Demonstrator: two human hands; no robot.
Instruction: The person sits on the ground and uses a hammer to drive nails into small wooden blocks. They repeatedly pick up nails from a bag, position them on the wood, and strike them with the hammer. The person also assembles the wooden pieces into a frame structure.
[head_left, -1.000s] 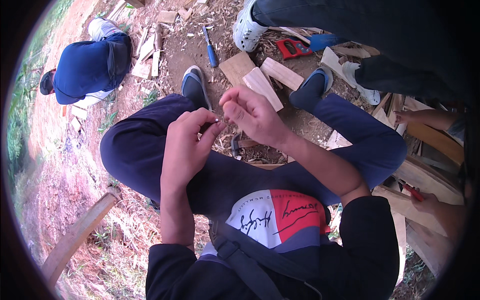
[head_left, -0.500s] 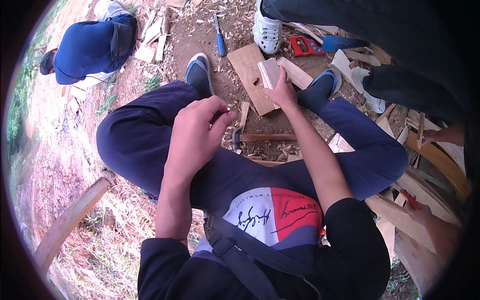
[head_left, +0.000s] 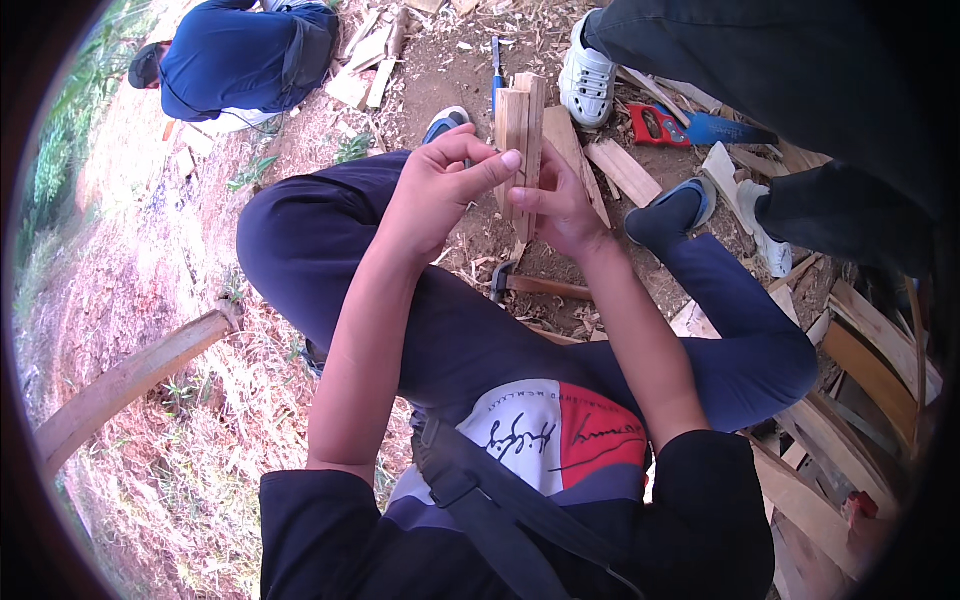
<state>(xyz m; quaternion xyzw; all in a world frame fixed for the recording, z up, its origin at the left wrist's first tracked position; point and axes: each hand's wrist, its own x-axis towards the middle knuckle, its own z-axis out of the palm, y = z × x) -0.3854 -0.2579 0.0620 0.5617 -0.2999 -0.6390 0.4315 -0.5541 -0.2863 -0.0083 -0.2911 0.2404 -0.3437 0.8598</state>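
My right hand (head_left: 565,208) holds a pale, grooved wooden block (head_left: 534,115) upright in front of me, its thumb on the near side and its fingers behind. My left hand (head_left: 432,198) is closed in a pinch, thumb and fingertips at the block's left face. Something small and dark shows at those fingertips, too small to name. Partly hidden behind the block, a flat board (head_left: 570,145) lies on the ground. A hammer (head_left: 545,287) with a wooden handle rests below my hands, between my legs.
Beyond the block lies a blue-handled chisel (head_left: 497,72). A red-handled saw (head_left: 660,126) is near another person's white clog (head_left: 588,85). Planks (head_left: 800,490) pile up on the right. A curved timber (head_left: 140,375) stands at left; a person in blue (head_left: 240,60) crouches far left.
My right hand has raised the wooden block off the board and turned it upright. My left hand has moved right and up to the block. The view has shifted slightly.
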